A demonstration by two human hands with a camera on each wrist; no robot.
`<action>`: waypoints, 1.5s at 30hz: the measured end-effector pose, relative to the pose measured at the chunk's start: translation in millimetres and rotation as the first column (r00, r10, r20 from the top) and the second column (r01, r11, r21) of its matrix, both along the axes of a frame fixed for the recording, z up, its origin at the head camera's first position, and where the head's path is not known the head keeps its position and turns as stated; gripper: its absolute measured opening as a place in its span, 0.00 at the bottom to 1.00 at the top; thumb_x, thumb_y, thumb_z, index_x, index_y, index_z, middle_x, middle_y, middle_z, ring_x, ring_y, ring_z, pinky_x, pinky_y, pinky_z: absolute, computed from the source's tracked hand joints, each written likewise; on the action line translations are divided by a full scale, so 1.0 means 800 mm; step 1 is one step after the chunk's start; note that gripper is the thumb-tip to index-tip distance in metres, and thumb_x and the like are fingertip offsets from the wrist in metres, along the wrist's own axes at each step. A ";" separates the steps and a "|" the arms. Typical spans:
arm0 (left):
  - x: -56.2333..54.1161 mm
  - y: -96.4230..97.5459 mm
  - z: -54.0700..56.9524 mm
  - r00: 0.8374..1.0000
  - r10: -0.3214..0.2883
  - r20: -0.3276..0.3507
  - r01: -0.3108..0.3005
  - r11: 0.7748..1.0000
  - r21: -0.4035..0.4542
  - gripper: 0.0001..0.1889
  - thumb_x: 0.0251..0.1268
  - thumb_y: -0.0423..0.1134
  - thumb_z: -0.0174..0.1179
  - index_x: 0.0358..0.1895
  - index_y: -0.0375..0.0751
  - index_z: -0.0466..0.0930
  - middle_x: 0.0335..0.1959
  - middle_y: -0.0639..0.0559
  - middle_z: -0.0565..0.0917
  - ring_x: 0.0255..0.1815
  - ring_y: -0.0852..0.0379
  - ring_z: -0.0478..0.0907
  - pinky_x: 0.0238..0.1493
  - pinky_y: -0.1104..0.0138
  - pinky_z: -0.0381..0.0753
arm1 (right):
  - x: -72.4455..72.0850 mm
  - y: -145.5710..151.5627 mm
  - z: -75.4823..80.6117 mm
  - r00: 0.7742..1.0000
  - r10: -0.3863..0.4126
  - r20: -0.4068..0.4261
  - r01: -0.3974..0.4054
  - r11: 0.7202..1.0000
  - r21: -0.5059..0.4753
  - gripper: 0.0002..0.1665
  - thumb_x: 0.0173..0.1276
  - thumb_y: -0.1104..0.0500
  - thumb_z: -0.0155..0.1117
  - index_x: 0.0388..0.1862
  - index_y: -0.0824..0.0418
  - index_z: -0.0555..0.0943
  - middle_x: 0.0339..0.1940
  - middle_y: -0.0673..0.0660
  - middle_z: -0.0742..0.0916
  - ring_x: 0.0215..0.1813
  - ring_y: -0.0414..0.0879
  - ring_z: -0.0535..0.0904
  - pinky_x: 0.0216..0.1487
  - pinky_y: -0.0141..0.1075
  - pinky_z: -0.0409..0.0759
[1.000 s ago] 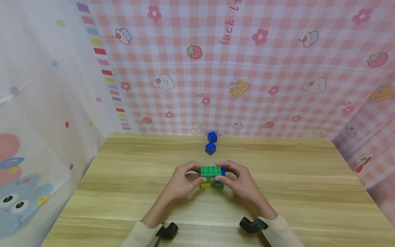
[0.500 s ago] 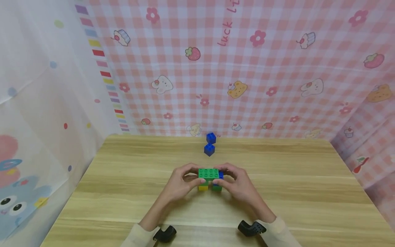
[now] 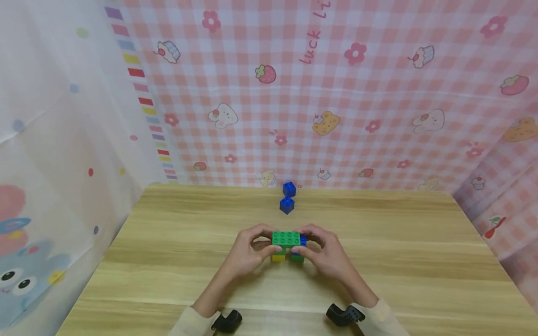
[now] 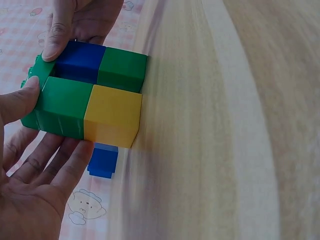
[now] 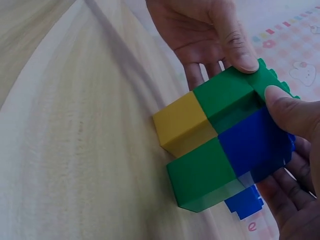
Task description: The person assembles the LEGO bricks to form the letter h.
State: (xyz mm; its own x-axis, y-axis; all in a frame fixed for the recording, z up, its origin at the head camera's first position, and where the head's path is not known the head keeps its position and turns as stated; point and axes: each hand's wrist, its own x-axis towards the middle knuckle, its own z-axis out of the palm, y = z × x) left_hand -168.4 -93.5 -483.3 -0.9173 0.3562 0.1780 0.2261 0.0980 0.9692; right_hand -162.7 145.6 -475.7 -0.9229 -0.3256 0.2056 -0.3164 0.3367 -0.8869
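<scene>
Both hands hold a small arch of toy building bricks at mid-table. A long green brick (image 3: 286,238) with studs bridges its top. The left leg is a green brick (image 4: 65,107) above a yellow brick (image 4: 112,115); the right leg is a blue brick (image 5: 255,142) above another green brick (image 5: 200,175). My left hand (image 3: 252,249) grips the left side, thumb in front and fingers behind. On the right side my right hand (image 3: 325,249) grips the same way, its thumb near the blue brick. Whether the legs touch the table, I cannot tell.
Two small blue bricks (image 3: 287,205) sit behind the arch, one farther back near the table's rear edge. A wooden table (image 3: 168,242) lies under the hands. Pink checked cloth (image 3: 286,93) hangs behind it, and white patterned cloth (image 3: 46,116) hangs at left.
The brick arch and both hands have shifted very slightly toward the person. Both grips look the same, and the two loose blue bricks stay in place.
</scene>
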 end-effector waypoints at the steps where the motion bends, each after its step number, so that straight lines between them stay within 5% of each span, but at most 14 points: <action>1: 0.001 0.000 -0.001 1.000 0.001 -0.003 -0.001 1.000 -0.001 0.14 0.62 0.29 0.72 0.50 0.39 0.84 0.46 0.41 0.86 0.52 0.51 0.85 0.59 0.66 0.86 | 0.000 0.000 0.000 1.000 -0.002 0.011 0.002 1.000 0.005 0.16 0.65 0.52 0.76 0.51 0.47 0.85 0.49 0.45 0.89 0.55 0.42 0.85 0.67 0.50 0.83; 10: 0.007 0.000 0.001 1.000 -0.009 0.015 0.009 1.000 0.005 0.16 0.61 0.28 0.72 0.51 0.39 0.83 0.48 0.41 0.86 0.53 0.49 0.84 0.61 0.65 0.86 | 0.001 0.007 0.008 0.996 0.050 0.070 -0.054 0.998 0.045 0.18 0.67 0.50 0.74 0.55 0.47 0.84 0.51 0.45 0.88 0.53 0.44 0.84 0.68 0.51 0.81; 18: 0.009 0.001 -0.002 1.000 -0.013 0.010 0.014 1.000 -0.014 0.15 0.62 0.30 0.72 0.52 0.39 0.83 0.48 0.41 0.86 0.53 0.52 0.85 0.60 0.66 0.86 | -0.008 0.017 0.018 0.996 0.088 -0.003 -0.088 0.994 0.066 0.18 0.73 0.51 0.68 0.59 0.52 0.83 0.57 0.54 0.88 0.59 0.49 0.84 0.67 0.54 0.82; 26: 0.009 0.001 -0.005 0.999 -0.005 0.036 0.005 1.000 -0.008 0.16 0.61 0.31 0.73 0.52 0.40 0.84 0.48 0.42 0.86 0.53 0.51 0.84 0.60 0.66 0.86 | -0.025 0.027 0.026 0.996 0.073 -0.050 -0.069 0.994 0.081 0.20 0.74 0.52 0.67 0.62 0.51 0.81 0.59 0.52 0.87 0.60 0.58 0.82 0.64 0.57 0.82; 45: 0.003 0.000 -0.001 0.999 0.018 0.045 -0.018 1.000 -0.011 0.16 0.61 0.35 0.73 0.52 0.44 0.84 0.48 0.45 0.86 0.53 0.52 0.85 0.59 0.67 0.86 | -0.077 0.034 0.025 1.000 0.012 -0.029 -0.008 0.987 0.158 0.26 0.73 0.48 0.68 0.66 0.53 0.78 0.64 0.56 0.84 0.62 0.57 0.81 0.67 0.56 0.81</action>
State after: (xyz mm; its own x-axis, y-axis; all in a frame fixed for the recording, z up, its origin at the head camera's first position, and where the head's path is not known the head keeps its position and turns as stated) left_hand -166.3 -93.8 -484.2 -0.9306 0.3412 0.1323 0.1801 0.1122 0.9772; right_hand -224.6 173.1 -455.4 -0.9137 -0.3652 0.1784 -0.3460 0.4682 -0.8131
